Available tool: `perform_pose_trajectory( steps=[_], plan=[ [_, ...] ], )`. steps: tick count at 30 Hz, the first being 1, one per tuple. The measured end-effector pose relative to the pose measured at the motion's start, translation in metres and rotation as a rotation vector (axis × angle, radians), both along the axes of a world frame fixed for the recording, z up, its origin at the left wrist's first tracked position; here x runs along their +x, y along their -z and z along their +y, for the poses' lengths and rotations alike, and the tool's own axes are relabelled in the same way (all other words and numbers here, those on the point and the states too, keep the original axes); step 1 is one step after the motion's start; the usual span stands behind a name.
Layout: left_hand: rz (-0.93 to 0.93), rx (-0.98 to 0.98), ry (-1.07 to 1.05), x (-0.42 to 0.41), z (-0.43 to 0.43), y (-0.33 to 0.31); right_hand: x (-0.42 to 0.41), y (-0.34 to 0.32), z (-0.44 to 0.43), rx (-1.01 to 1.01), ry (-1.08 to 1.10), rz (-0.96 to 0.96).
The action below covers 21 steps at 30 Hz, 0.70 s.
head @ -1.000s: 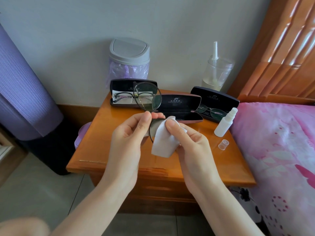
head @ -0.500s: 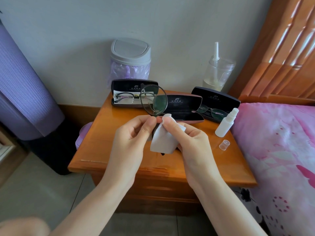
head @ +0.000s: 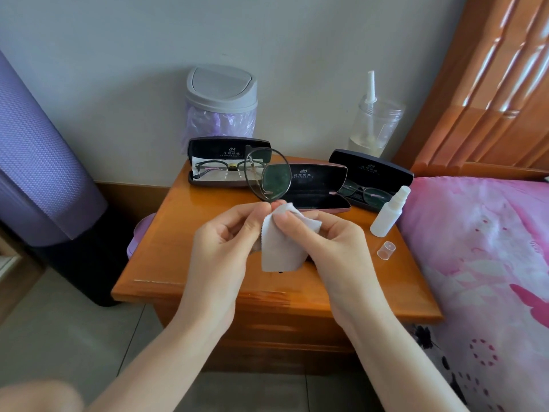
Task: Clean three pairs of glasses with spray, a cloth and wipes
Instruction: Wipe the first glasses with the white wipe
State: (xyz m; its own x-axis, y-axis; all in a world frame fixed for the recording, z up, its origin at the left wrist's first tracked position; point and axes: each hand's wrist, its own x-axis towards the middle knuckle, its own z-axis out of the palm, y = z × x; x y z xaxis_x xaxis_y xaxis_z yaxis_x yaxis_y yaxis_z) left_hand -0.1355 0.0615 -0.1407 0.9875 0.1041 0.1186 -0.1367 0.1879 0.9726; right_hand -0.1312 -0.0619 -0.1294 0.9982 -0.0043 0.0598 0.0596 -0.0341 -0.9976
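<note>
- The left hand (head: 225, 242) pinched the glasses (head: 267, 176) between thumb and forefinger near the bridge, with the other fingers curled.
- The glasses were held above the nightstand (head: 178, 248), one lens standing up in front of the open middle case (head: 318, 188).
- The right hand (head: 335, 248) held the cloth (head: 282, 245), thumb pressed on its front and fingers curled behind. The cloth covered the lower lens.
- A second pair (head: 225, 167) lay in the open left case (head: 228, 150).
- A third pair (head: 368, 194) lay in the open right case (head: 371, 171).
- The spray bottle (head: 389, 212) stood upright just beside the right case, uncapped. Its clear cap (head: 386, 250) lay near it on the wood.
- A lidded bin (head: 221, 99) and a clear jar (head: 375, 123) stood behind the cases by the wall.
- A pink bed (head: 490, 263) lay to the right.
</note>
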Motion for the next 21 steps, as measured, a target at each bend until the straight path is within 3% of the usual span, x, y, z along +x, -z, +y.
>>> perform_pose_trajectory(
  steps=[7, 13, 21],
  plan=[
    [0.023, -0.017, -0.034, 0.000, 0.001, 0.001, 0.003, 0.002, 0.006, -0.031, 0.038, -0.080],
    [0.024, 0.001, -0.083, 0.002, 0.003, 0.000, 0.001, 0.002, 0.002, 0.016, 0.020, -0.013],
    [0.066, -0.172, -0.073, 0.004, 0.004, -0.002, -0.004, 0.003, -0.004, 0.010, -0.078, 0.015]
  ],
)
